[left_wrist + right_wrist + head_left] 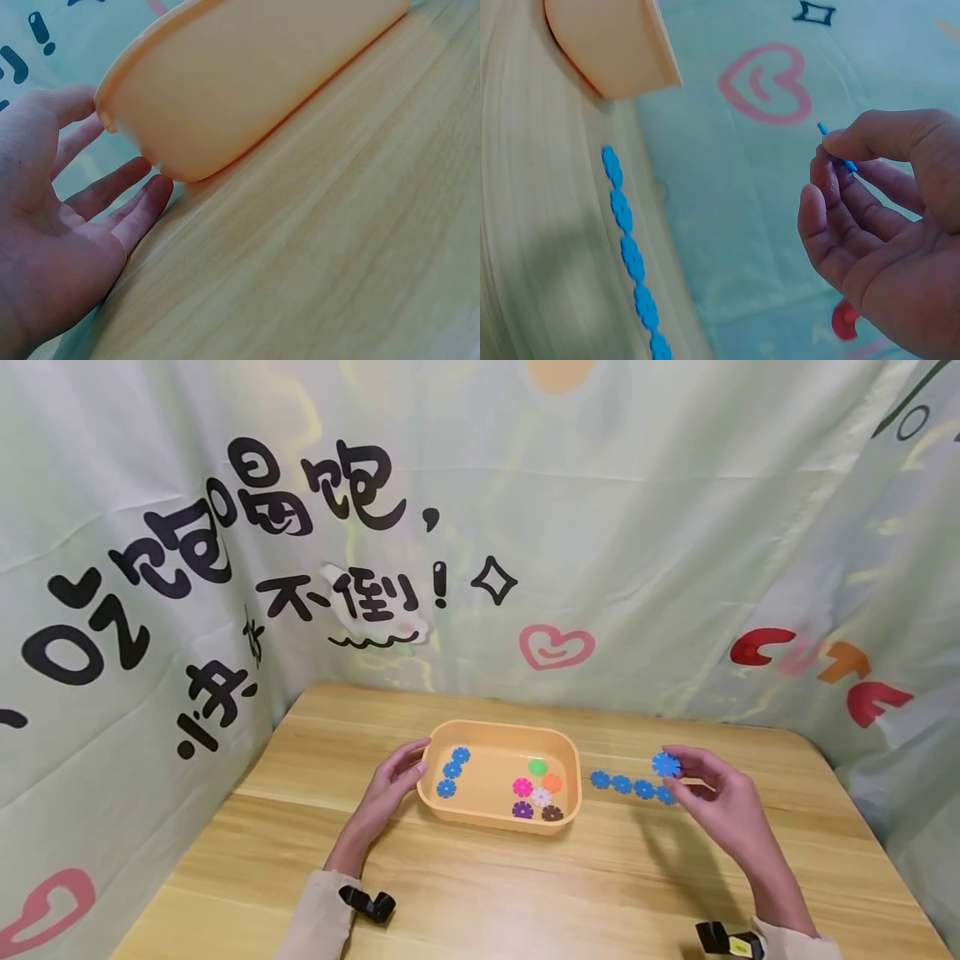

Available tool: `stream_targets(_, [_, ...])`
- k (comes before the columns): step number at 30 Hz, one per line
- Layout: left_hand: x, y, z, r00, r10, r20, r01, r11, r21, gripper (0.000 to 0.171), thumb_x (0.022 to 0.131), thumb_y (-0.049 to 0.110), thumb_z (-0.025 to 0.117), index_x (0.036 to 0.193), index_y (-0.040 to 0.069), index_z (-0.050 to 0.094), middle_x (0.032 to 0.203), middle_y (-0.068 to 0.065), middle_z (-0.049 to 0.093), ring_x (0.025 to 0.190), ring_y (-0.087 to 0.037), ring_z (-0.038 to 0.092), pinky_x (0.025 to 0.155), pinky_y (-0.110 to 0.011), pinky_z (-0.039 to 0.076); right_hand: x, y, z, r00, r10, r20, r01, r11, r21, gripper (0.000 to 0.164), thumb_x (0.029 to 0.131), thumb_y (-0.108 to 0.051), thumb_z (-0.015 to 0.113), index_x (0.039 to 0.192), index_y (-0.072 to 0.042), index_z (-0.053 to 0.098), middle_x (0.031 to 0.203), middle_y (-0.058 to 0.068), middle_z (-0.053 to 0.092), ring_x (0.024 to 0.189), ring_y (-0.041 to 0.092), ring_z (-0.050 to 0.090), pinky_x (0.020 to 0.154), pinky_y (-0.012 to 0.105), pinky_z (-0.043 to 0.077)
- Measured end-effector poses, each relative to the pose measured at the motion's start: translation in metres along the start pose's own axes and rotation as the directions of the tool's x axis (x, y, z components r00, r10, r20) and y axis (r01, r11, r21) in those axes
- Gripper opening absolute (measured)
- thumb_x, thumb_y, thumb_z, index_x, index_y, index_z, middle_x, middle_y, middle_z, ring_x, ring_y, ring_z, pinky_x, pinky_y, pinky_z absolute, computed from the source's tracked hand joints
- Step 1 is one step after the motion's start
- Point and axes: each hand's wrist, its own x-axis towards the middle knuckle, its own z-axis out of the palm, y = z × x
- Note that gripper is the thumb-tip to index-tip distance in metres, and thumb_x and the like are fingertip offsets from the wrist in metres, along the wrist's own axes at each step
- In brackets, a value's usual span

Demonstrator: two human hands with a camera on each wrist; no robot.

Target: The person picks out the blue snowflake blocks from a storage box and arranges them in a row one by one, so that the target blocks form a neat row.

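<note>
Between thumb and fingertips, my right hand (720, 793) pinches a blue snowflake disc (666, 765) above the table. The right wrist view shows that disc (837, 148) edge-on. Below it on the table lies a row of blue snowflake discs (622, 784), running right from near the basin; its right end is partly hidden by my hand in the head view. My left hand (392, 785) rests at the left end of the orange plastic basin (498, 817). In the left wrist view its fingers (112, 187) touch the basin's end wall, spread and loosely bent, with the thumb at the rim.
Inside the basin, several blue discs (452, 770) lie at the left. Green (537, 767), pink (522, 787), orange (552, 783), white (541, 797), purple (522, 810) and brown (552, 813) discs lie at the right. A printed curtain (645, 568) encloses the wooden table (480, 893).
</note>
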Motion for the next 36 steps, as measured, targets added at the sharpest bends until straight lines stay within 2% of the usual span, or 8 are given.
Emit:
stream_targets(6, [-0.002, 0.0, -0.002, 1.0, -0.014, -0.011, 0.014, 1.0, 0.024, 0.045, 0.104, 0.034, 0.063, 0.146, 0.024, 0.055, 0.15, -0.007, 0.052, 0.134, -0.028, 0.053, 0.098, -0.036, 0.055, -0.003, 0.014, -0.014, 0.997, 0.057, -0.056, -0.058, 0.998, -0.019, 0.041, 0.092, 0.002, 0.074, 0.132, 0.004, 0.064, 0.107, -0.013, 0.069, 0.091, -0.005, 0.061, 0.073, 0.009, 0.053])
stream_targets(10, [-0.004, -0.001, -0.003, 1.0, -0.02, -0.005, 0.02, 1.0, 0.023, 0.045, 0.104, 0.033, 0.062, 0.147, 0.024, 0.054, 0.151, -0.008, 0.051, 0.134, -0.029, 0.053, 0.098, -0.035, 0.055, -0.006, 0.027, -0.02, 0.992, 0.084, -0.095, -0.086, 0.996, -0.009, 0.042, 0.092, 0.003, 0.074, 0.132, 0.006, 0.062, 0.107, -0.017, 0.066, 0.091, -0.005, 0.06, 0.073, 0.007, 0.052])
stream_targets(16, [-0.003, 0.0, -0.002, 1.0, -0.017, -0.003, 0.017, 1.0, 0.02, 0.045, 0.104, 0.033, 0.062, 0.147, 0.024, 0.054, 0.15, -0.007, 0.052, 0.134, -0.028, 0.053, 0.099, -0.034, 0.055, -0.013, 0.049, -0.029, 0.979, 0.164, -0.119, -0.163, 0.986, 0.02, 0.042, 0.095, -0.004, 0.072, 0.135, 0.004, 0.061, 0.108, -0.022, 0.063, 0.092, -0.005, 0.058, 0.075, 0.006, 0.05])
stream_targets(29, [-0.001, -0.004, -0.001, 1.0, -0.021, 0.01, 0.021, 1.0, 0.0, 0.047, 0.103, 0.032, 0.064, 0.148, 0.022, 0.054, 0.151, -0.01, 0.051, 0.134, -0.03, 0.053, 0.097, -0.034, 0.055, -0.029, 0.085, -0.053, 0.943, 0.297, -0.15, -0.296, 0.955, 0.03, 0.042, 0.095, -0.011, 0.074, 0.133, 0.003, 0.062, 0.1, -0.021, 0.063, 0.088, -0.006, 0.058, 0.072, 0.006, 0.05])
stream_targets(33, [0.0, -0.004, -0.001, 1.0, -0.025, 0.016, 0.025, 1.0, 0.003, 0.047, 0.104, 0.033, 0.063, 0.148, 0.023, 0.053, 0.151, -0.009, 0.05, 0.136, -0.03, 0.052, 0.098, -0.035, 0.055, -0.032, 0.093, -0.057, 0.932, 0.344, -0.115, -0.35, 0.936, -0.035, 0.045, 0.096, -0.017, 0.074, 0.133, 0.007, 0.06, 0.097, -0.018, 0.063, 0.085, -0.007, 0.056, 0.068, 0.012, 0.054])
stream_targets(36, [0.0, -0.002, -0.001, 1.0, -0.026, 0.011, 0.026, 1.0, 0.014, 0.047, 0.103, 0.035, 0.064, 0.148, 0.025, 0.053, 0.151, -0.008, 0.051, 0.136, -0.029, 0.052, 0.098, -0.036, 0.055, -0.033, 0.099, -0.06, 0.925, 0.373, -0.076, -0.38, 0.918, -0.117, 0.047, 0.098, -0.02, 0.073, 0.133, 0.008, 0.059, 0.096, -0.01, 0.064, 0.081, -0.009, 0.054, 0.063, 0.017, 0.056])
